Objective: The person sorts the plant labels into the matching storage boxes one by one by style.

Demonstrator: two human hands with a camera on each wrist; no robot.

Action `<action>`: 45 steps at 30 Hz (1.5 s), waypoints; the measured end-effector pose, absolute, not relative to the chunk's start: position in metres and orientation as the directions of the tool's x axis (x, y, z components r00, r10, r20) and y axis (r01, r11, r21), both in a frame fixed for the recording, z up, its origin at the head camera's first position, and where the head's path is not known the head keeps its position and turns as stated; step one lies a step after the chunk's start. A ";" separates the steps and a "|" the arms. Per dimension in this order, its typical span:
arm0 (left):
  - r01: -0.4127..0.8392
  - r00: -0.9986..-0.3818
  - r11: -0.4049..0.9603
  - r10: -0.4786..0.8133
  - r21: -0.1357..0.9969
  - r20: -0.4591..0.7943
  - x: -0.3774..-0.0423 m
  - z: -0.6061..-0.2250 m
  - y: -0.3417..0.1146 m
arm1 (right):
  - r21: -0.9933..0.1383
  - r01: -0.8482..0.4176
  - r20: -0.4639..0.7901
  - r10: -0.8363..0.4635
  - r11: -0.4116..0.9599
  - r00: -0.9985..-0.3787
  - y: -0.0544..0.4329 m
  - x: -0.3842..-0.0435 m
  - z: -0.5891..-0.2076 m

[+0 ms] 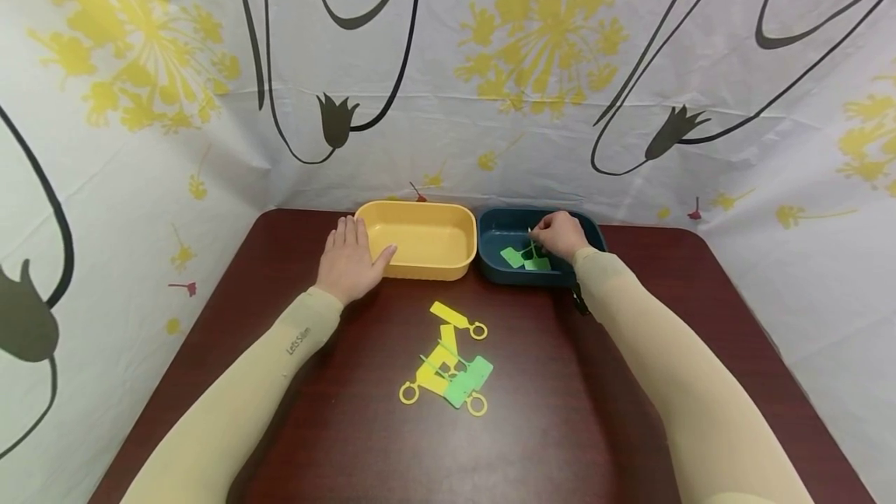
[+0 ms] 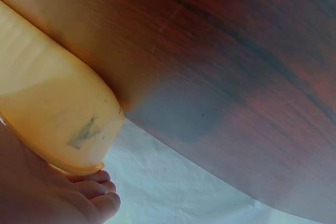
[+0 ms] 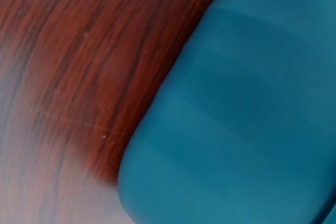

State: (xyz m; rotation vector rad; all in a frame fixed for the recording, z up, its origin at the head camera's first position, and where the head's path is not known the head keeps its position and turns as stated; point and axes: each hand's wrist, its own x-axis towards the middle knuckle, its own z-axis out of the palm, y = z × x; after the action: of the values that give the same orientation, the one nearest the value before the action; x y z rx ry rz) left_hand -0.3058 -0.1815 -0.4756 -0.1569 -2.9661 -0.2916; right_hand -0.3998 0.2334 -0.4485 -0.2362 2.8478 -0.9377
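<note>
The grip of the right hand [image 1: 561, 235] is closed in a pinch on a green tag [image 1: 537, 264] in the blue box [image 1: 498, 229]. That hand bends down over the box, and its arm reaches in from the right. The left hand [image 1: 348, 264] rests on the left end of the yellow box [image 1: 423, 233], fingers straight, thumb out to the side. More green tags [image 1: 479, 374] lie with yellow tags [image 1: 446, 312] on the worktop [image 1: 539, 418].
</note>
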 end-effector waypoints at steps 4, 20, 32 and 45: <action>0.120 -0.982 0.975 0.089 0.186 0.164 -0.306 -0.474 -0.181 | -0.581 -0.102 -0.101 -0.197 0.807 -0.975 0.236 -0.399 -0.447; 0.119 -0.983 0.974 0.088 0.191 0.163 -0.305 -0.474 -0.181 | -0.555 -0.144 -0.074 -0.220 0.819 -0.973 0.231 -0.399 -0.442; 0.121 -0.982 0.973 0.089 0.194 0.167 -0.304 -0.472 -0.181 | -0.537 -0.218 0.033 -0.238 0.815 -0.971 0.215 -0.389 -0.423; 0.126 -0.981 0.974 0.093 0.190 0.173 -0.305 -0.473 -0.181 | -0.526 -0.299 0.127 -0.274 0.796 -0.953 0.199 -0.376 -0.412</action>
State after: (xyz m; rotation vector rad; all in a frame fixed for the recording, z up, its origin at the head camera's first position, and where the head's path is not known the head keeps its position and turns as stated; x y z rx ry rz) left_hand -0.3047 -0.1810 -0.4731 -0.1648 -2.9585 -0.3000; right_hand -0.3765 0.1989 -0.4122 -0.4822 3.0197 -0.8955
